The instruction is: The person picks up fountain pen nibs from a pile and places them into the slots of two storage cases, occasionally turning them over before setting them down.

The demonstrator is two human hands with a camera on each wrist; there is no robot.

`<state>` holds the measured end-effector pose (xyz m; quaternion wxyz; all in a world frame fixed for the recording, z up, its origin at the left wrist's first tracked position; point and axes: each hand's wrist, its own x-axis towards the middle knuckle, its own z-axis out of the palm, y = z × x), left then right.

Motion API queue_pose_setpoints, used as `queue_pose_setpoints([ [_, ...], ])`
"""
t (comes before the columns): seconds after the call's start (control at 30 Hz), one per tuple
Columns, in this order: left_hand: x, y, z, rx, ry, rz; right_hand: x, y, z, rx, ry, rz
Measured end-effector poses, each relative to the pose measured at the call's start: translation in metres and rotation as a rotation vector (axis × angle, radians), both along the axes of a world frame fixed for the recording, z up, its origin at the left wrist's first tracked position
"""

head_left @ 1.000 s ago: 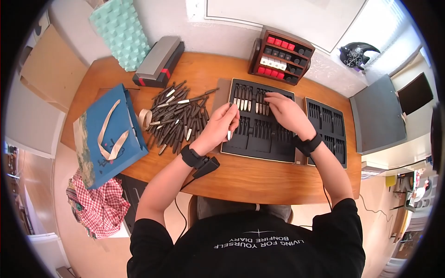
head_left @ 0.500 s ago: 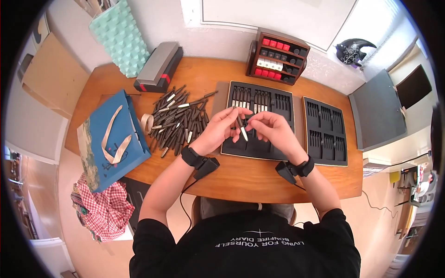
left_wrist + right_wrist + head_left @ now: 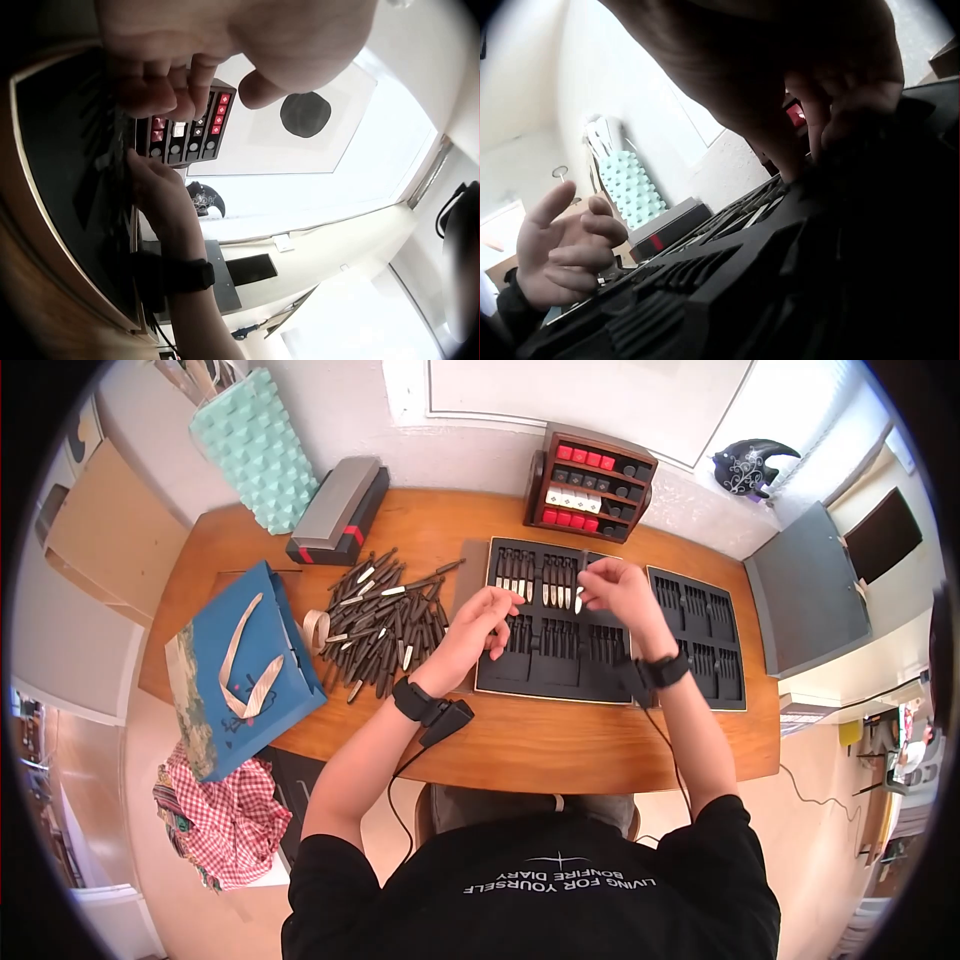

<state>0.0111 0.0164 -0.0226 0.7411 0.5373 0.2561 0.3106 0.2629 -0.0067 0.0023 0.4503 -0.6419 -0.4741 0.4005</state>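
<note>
A black slotted tray (image 3: 545, 685) lies on the table, with dark, pale-tipped pieces (image 3: 558, 582) in rows in its upper compartments. My right hand (image 3: 622, 598) pinches one such piece (image 3: 578, 600) over the tray's upper right compartment; in the right wrist view its fingertips reach down to the tray. Over the tray's left edge hangs my left hand (image 3: 474, 632), its fingers loosely bent and nothing seen in them; the right wrist view shows this hand (image 3: 574, 251) too. A heap of similar pieces (image 3: 390, 625) lies left of the tray.
A second black tray (image 3: 700, 635) lies at the right. A blue paper bag (image 3: 230, 670) and a grey box (image 3: 340, 510) stand left. Behind the tray is a wooden rack (image 3: 590, 485) of red, white and black blocks. A grey panel (image 3: 808, 595) stands at the right edge.
Both hands were together around a pale-tipped piece half a second ago. The right hand has since moved up and right with a piece, and the left hand has let go.
</note>
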Motion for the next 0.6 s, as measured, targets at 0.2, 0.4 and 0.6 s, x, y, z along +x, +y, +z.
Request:
queue_pose_setpoints([
  [0.2,-0.002,0.001,0.002,-0.001,-0.015,-0.003,0.019,0.030,-0.018,-0.119,-0.212,0.031],
  [0.4,-0.002,0.001,-0.001,-0.012,-0.035,-0.016,0.006,0.019,-0.015,-0.094,-0.708,-0.047],
  [0.6,0.000,0.000,0.000,-0.012,-0.006,-0.012,0.000,-0.005,-0.004,0.190,-1.023,0.154],
])
